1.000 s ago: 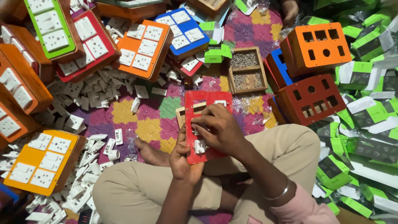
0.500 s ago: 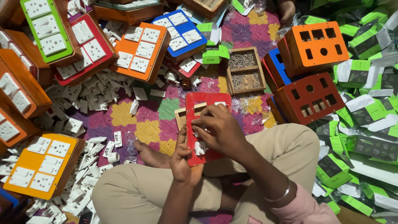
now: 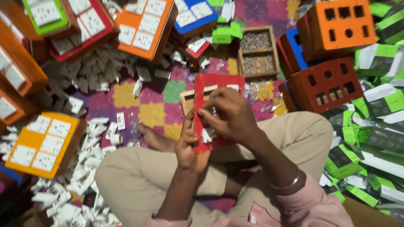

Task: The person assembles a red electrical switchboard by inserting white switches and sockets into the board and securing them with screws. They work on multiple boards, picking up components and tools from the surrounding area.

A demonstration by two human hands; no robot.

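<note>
Head view: a flat red plastic switch plate with cut-outs (image 3: 219,111) is being held over the lap.
It is being clamped at its lower edge by the left hand (image 3: 189,145), while the right hand (image 3: 229,115) is being pinched on a small white switch piece (image 3: 207,135) at the plate's face.

Seated person's lap, with a panel held over it and boxes all around.

The flat red plastic panel with cutouts (image 3: 219,84) lies between the left hand (image 3: 189,147) and right hand (image 3: 229,115). Behind it sits a small wooden compartment tray (image 3: 257,52). A yellow switch board (image 3: 42,141) lies left; a red box with holes (image 3: 326,84) right.
</note>
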